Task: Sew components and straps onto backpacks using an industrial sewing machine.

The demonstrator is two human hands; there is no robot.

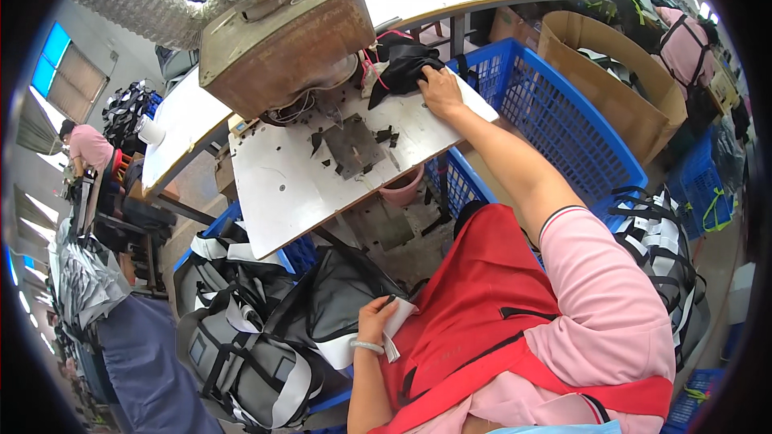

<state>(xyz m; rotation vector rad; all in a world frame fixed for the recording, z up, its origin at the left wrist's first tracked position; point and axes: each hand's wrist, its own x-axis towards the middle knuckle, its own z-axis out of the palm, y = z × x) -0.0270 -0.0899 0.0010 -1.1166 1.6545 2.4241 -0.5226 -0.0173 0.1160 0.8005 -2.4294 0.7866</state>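
Observation:
My left hand (375,322), with a pale bracelet at the wrist, is closed on the white edge (396,323) of a grey and black fabric piece (334,293) by my lap. My right arm reaches forward over the white worktable (277,193). At its far right corner my right hand (441,92) has its fingers curled on a bundle of black cloth (402,64); pink cord lies over that bundle. Left of it, a rusty metal hood (281,40) covers most of a machine. Dark scraps lie around a metal plate (352,147) on the tabletop.
A ribbed duct (145,0) joins the hood. Blue crates (563,120) and a cardboard box (659,116) stand to the right. Grey bags with straps (241,354) are heaped at lower left, more (663,249) at right. A pink bucket (402,187) sits under the table. Other people work farther off.

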